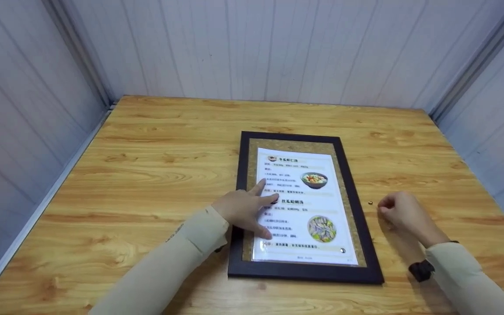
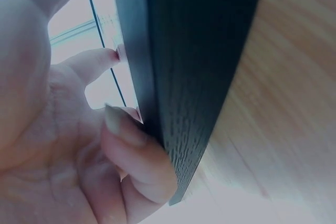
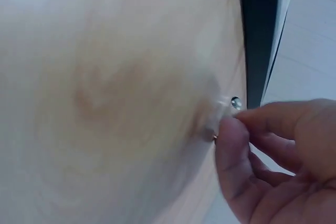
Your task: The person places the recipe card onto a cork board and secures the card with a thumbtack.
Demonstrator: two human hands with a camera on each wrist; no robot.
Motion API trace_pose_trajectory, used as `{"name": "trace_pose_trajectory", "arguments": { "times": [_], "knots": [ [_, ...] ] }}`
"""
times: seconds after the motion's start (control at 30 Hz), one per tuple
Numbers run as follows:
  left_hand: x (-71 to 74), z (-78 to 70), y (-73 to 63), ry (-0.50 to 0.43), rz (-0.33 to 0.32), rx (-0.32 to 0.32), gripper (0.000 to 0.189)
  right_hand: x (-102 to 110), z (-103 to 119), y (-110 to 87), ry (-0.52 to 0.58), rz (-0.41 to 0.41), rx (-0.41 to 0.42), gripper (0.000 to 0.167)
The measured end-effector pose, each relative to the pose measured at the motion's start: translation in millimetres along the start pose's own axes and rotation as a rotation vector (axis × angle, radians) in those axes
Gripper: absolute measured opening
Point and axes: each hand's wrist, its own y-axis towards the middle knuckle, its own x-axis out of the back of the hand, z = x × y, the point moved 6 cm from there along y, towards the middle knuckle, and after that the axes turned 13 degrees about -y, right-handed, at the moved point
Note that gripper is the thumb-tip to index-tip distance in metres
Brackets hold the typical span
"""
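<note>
A laminated recipe sheet lies on a cork board with a dark frame. My left hand reaches over the frame's left side, fingers spread and touching the sheet. In the left wrist view, one finger bends beside the frame's edge. To the right of the board, my right hand is low over the table, thumb and forefinger pinched together. A tiny coppery tip of a thumbtack shows at the fingertips; the rest is hidden. Another shiny thumbtack lies just left of them.
A round metal thumbtack sits at the sheet's lower right corner. The wood-grain table reaches back to a pale panelled wall, with more panels at both sides. A dark band circles the right wrist.
</note>
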Motion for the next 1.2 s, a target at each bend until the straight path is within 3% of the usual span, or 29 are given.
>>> {"name": "trace_pose_trajectory", "arguments": {
  "times": [0.3,0.53,0.8,1.07,1.2],
  "knots": [
    [-1.6,-2.5,6.9,0.022,0.014,0.008,0.106,-4,-6,-4.7,-0.007,0.068,0.022,0.012],
    [-1.0,-0.4,4.7,0.024,0.008,0.003,0.105,11,4,3.4,-0.005,-0.027,0.077,0.017],
    [0.5,3.8,0.4,-0.006,-0.007,0.006,0.104,24,34,28.1,0.131,-0.036,0.061,0.027],
    [0.2,2.7,-1.9,0.01,-0.008,0.009,0.104,27,67,62.0,0.219,-0.076,0.11,0.03],
    [-2.0,0.5,-1.0,0.02,-0.005,0.003,0.104,24,78,76.3,0.2,-0.064,0.104,0.032]
  ]
}}
